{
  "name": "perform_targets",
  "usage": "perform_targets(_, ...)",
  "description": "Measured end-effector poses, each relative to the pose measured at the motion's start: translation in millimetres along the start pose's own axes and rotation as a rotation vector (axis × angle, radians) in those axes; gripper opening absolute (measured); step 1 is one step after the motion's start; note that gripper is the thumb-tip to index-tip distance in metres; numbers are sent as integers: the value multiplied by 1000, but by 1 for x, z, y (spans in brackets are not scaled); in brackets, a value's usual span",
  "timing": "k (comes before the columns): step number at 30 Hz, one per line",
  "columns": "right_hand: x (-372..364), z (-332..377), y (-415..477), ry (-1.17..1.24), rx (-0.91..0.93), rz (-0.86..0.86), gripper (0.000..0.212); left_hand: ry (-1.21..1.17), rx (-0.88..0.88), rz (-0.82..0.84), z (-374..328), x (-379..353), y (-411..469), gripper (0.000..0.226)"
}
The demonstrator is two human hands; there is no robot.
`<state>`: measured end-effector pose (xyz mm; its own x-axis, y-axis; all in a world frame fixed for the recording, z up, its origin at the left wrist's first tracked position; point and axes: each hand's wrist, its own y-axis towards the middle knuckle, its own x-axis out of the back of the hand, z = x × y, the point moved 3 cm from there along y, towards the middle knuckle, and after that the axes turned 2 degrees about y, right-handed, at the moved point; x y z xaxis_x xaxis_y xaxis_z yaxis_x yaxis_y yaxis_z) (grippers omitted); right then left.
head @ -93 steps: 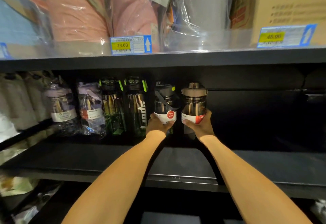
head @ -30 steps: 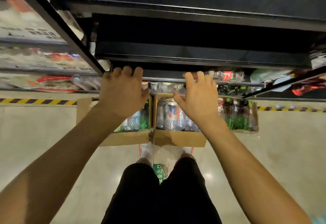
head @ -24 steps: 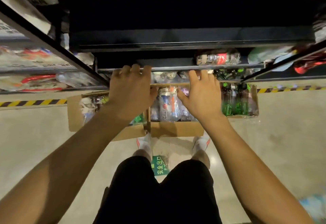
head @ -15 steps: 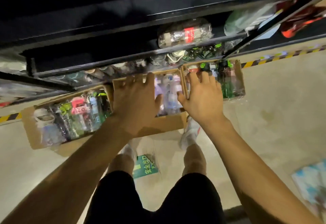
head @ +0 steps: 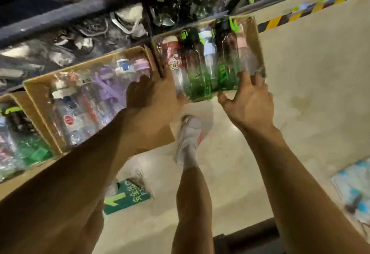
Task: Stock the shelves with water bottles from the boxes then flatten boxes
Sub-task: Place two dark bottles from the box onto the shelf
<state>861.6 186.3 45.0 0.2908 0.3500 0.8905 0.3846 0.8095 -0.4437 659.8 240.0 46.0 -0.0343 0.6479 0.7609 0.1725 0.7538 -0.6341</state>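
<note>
Three open cardboard boxes of plastic-wrapped water bottles stand on the floor below the shelf. My left hand [head: 149,98] hovers over the gap between the middle box [head: 38,93] and the right box [head: 257,41]; its thumb lies beside a red-labelled bottle [head: 172,58]. My right hand [head: 249,98] is spread at the near right corner of the right box, fingertips touching a wrapped pink-capped bottle [head: 245,61]. Green bottles [head: 200,85] lie between the two hands. Neither hand holds anything.
The bottom shelf [head: 112,3] behind the boxes holds wrapped bottles. The left box [head: 12,97] is cut off at the frame edge. My shoe [head: 190,133] and a green floor sign [head: 128,195] lie below the boxes. Hazard tape [head: 280,19] and a blue pack [head: 356,185] are to the right.
My hands left the two bottles standing on the shelf. The view dropped to the floor, and both hands came down and shifted right, from the middle box to the right box.
</note>
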Motion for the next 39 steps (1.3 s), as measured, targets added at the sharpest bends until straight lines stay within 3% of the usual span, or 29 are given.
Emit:
perform_targets(5,-44,-39,53,17,1,-75,73,-118,105,56,-38,-58,63,76)
perform_targets(8,-61,-54,97,102,6,-1,79,-103,207,76,-57,-74,100,75)
perform_targets(12,-81,-65,149,183,-1,40,93,-366,323,89,-66,-95,152,109)
perform_targets(16,-104,-60,178,278,-51,132,112,-607,439,218,-78,-108,188,83)
perform_targets(19,-117,-56,194,358,-106,187,103,-663,453,186,-73,-129,204,59)
perform_targets(20,-119,-56,195,347,-110,187,101,-684,452,175,-69,-137,206,60)
perform_targets(23,-126,-58,201,342,-122,175,97,-651,480,158,-66,-145,207,103)
perform_targets(24,-127,-60,202,349,-136,182,95,-636,485,148,-67,-148,208,106)
perform_targets(28,-131,-67,204,389,-207,269,97,-728,497,163,-74,-147,201,67)
perform_targets(32,-133,-69,195,537,-284,352,97,-841,530,177,-69,-141,188,76)
perform_targets(39,-94,-69,134,895,-260,430,57,-972,448,101,-44,-102,124,55)
